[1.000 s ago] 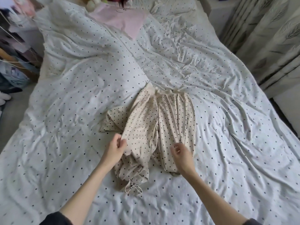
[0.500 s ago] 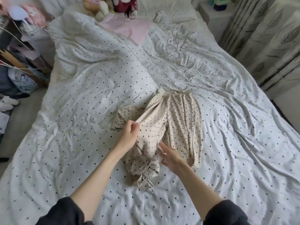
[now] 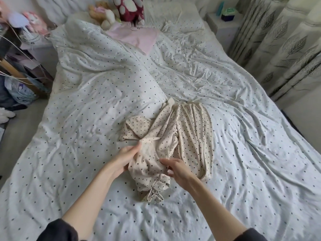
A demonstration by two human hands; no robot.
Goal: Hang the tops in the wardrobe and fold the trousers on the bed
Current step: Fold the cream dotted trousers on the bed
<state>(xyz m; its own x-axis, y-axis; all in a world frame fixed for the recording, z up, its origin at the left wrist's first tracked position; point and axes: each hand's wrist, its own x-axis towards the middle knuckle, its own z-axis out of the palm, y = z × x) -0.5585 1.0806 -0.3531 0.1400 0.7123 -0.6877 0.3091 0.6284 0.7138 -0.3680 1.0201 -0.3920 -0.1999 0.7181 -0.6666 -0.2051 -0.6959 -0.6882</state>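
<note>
Left hand [image 3: 127, 156]: gripping bunched leg of cream dotted trousers [image 3: 187, 136].
Right hand [image 3: 177, 168]: pinching same leg.
Risk: twisted leg folding lumpy; loose cuff tie snagging underneath.

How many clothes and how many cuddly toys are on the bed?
Cream dotted trousers: 1, held by the left hand and the right hand
Pink top: 1
Cuddly toys: 2 clear ones, a dark red one and a tan one
Total: 4
</note>
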